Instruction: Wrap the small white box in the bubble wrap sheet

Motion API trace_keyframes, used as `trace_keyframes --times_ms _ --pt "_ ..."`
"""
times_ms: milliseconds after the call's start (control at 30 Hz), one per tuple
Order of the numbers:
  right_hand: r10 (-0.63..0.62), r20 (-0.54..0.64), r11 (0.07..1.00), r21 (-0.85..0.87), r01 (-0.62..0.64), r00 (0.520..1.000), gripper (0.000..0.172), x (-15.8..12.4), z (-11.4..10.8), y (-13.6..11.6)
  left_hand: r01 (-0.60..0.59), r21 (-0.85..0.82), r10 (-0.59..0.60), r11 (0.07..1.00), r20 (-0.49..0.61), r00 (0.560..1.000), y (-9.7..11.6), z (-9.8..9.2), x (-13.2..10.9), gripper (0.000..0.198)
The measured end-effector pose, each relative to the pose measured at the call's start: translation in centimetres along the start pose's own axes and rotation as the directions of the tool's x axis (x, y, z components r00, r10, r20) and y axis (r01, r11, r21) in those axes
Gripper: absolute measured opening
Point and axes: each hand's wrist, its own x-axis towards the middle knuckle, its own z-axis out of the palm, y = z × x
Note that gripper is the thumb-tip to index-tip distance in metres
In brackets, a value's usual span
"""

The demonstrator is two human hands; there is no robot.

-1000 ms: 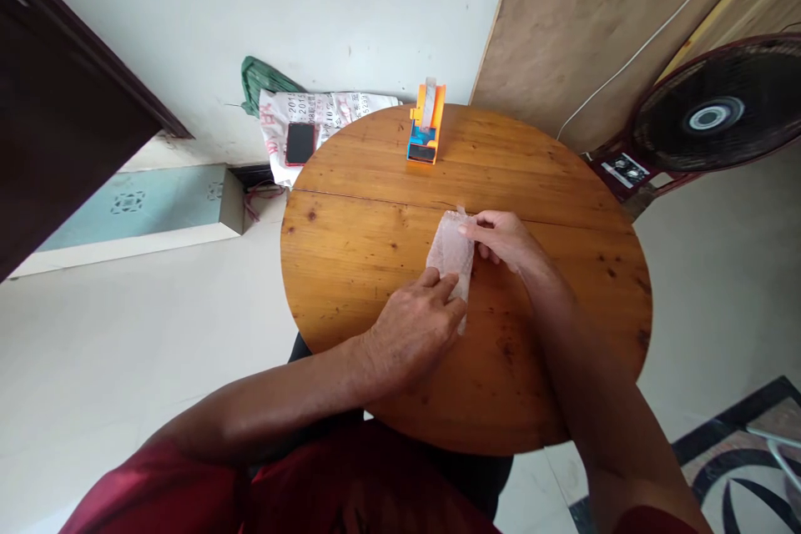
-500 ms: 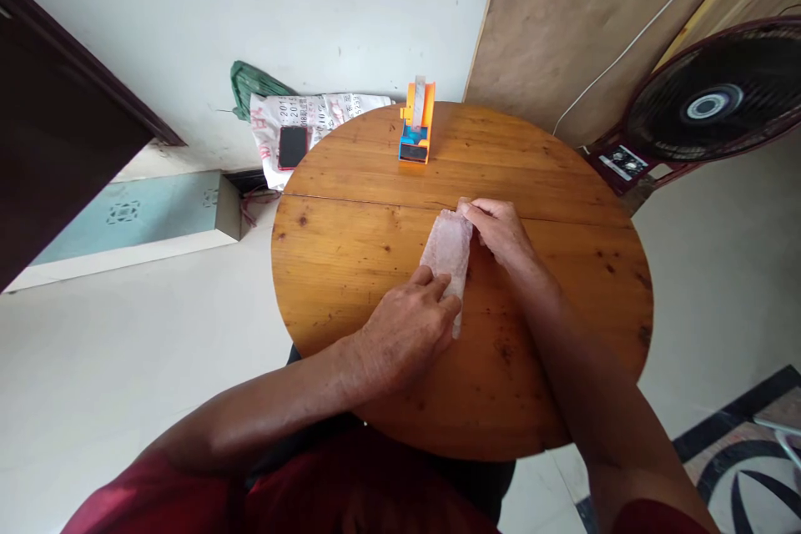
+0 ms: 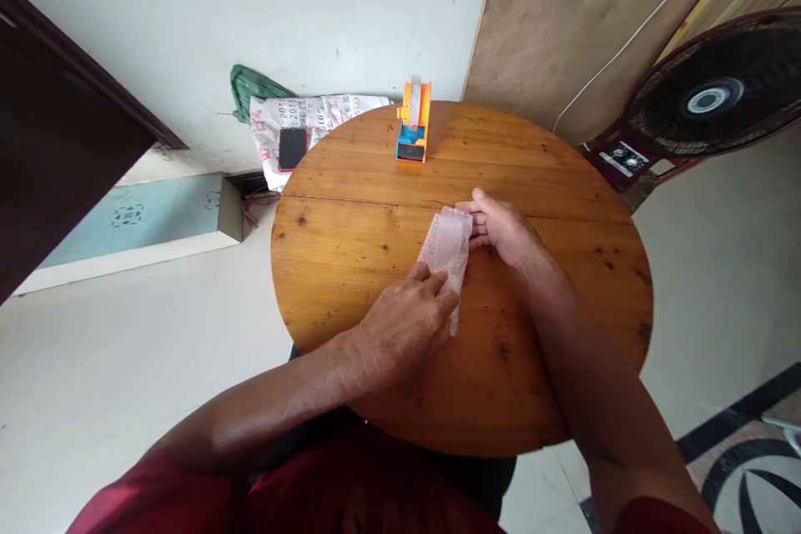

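Note:
A folded strip of whitish, bubbly-textured bubble wrap (image 3: 449, 238) lies on the round wooden table (image 3: 338, 242), its near end partly hidden under my left hand. My left hand (image 3: 410, 317) presses the wrap down from above, fingers bent over its lower half. At the far right edge of the wrap is my right hand (image 3: 501, 225), its thumb raised and its fingers apart, with fingertips touching or just beside that edge. Beyond both hands, an orange and blue tape dispenser (image 3: 413, 121) holding a roll of tape stands on the table.
Left of the table, a phone (image 3: 292, 148) lies on a white printed sack (image 3: 266, 121), near a green bag (image 3: 254, 88). At the right stands a large fan (image 3: 713, 100). A wall (image 3: 313, 8) rises behind the table.
My right thumb has lifted off the wrap's far corner and the fingers have opened out. My left hand stays pressed on the wrap.

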Motion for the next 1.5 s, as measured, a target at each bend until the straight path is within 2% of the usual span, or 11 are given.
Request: trace_keyframes --times_ms 167,300,467,667,967,1067,1267,1367,1500 --pt "-0.083 0.090 0.979 -0.180 0.098 0.993 0.032 -0.9 0.4 0.4 0.008 0.002 -0.008 1.000 0.000 1.000 0.1 -0.2 0.0 0.017" --pt "-0.218 0.000 0.923 -0.326 0.206 0.976 0.021 -0.7 1.2 1.1 0.011 0.003 -0.011 1.000 0.017 1.000 0.2 -0.3 -0.1 0.018" --pt "-0.221 -0.039 0.935 -0.292 0.200 0.975 0.022 -0.5 1.7 1.5 0.012 0.010 -0.012 1.000 0.030 0.999 0.1 -0.4 0.0 0.017" --pt "-0.328 -0.087 0.901 -0.328 0.284 0.941 0.023 -0.4 1.6 2.1 0.015 0.049 -0.017 0.999 0.034 0.999 0.4 -0.4 0.0 0.019" --pt "-0.338 -0.106 0.912 -0.280 0.298 0.935 0.025 -1.4 1.8 1.4 0.073 0.088 -0.069 0.993 -0.040 0.997 1.5 -0.1 -0.7 0.024" --pt "-0.330 -0.054 0.915 -0.263 0.306 0.942 0.027 -2.0 1.8 0.6 0.095 0.065 -0.092 0.993 -0.048 0.995 1.4 0.0 -0.8 0.021" --pt "-0.268 0.052 0.942 -0.195 0.273 0.962 0.021 -3.4 1.9 -1.1 0.090 0.013 -0.088 0.996 -0.086 0.992 1.0 0.3 -1.1 0.015" --pt "-0.246 0.088 0.940 -0.223 0.260 0.965 0.020 -4.5 2.2 -1.8 0.093 -0.012 -0.093 0.996 -0.144 0.985 0.7 0.8 -1.2 0.015" --pt "-0.291 0.114 0.887 -0.341 0.312 0.950 0.018 -6.4 2.8 -2.7 0.079 -0.048 -0.088 0.996 -0.247 0.965 0.4 1.9 -1.4 0.017"
